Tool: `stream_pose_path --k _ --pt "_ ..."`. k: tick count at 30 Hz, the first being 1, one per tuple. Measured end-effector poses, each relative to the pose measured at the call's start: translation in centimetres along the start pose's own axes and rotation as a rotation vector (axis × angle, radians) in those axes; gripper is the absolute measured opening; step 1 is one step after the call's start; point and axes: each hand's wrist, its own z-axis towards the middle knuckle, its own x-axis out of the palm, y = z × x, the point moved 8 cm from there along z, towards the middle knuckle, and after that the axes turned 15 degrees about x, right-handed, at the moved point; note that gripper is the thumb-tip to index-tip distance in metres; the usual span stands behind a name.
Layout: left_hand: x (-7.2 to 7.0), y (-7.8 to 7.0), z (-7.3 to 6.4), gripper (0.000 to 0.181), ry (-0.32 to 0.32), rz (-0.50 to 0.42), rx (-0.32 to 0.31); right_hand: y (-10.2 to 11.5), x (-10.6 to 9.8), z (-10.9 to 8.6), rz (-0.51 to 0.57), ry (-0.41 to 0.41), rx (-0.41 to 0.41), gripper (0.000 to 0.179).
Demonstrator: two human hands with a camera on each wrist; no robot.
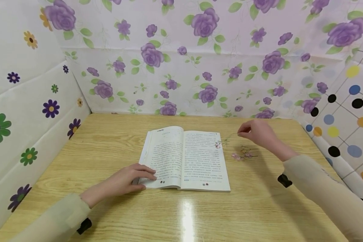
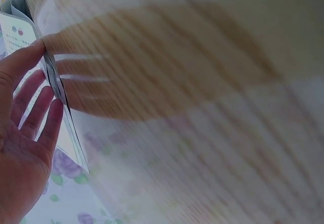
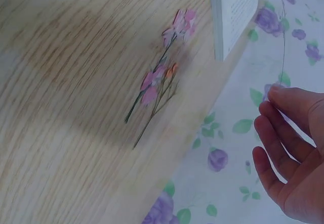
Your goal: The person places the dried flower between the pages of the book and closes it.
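An open book (image 1: 203,158) lies on the wooden table, printed pages facing up. My left hand (image 1: 136,178) rests on the lower left corner of its left page, fingers extended; the left wrist view shows the thumb (image 2: 23,59) at the page edge. Off the book's right side, my right hand (image 1: 258,134) pinches the thin stem of a flower sprig (image 1: 218,145) between thumb and fingertips. Its small reddish blossoms hang over the right page's upper edge. Beneath that hand lie a pink-flowered sprig (image 3: 161,64) and a thinner sprig with orange buds (image 3: 161,95).
The wood-grain table (image 1: 109,144) extends around the book. A purple-flowered sheet (image 1: 181,67) stands behind it, with a daisy-patterned sheet (image 1: 33,111) at left and a dotted sheet (image 1: 345,111) at right. Black straps show under both sleeves.
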Motion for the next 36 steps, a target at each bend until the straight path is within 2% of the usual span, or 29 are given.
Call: stream_pose_path --k 10,16,22,28,36 --pt "0.0 0.0 0.0 0.039 0.008 0.000 -0.003 3.1 1.8 0.9 -0.002 0.036 -0.065 0.008" --pt "0.0 0.2 0.0 0.039 0.006 0.006 -0.003 5.5 3.2 1.2 0.002 0.043 -0.142 0.005" --pt "0.0 0.1 0.0 0.038 0.003 0.006 0.002 7.8 4.6 1.0 -0.004 0.082 -0.216 0.003" --pt "0.0 0.1 0.0 0.038 0.004 0.008 0.001 9.8 5.6 0.7 -0.014 0.085 -0.301 0.006" --pt "-0.1 -0.1 0.0 0.038 -0.008 0.005 0.014 11.9 7.4 0.2 -0.012 0.130 -0.357 0.002"
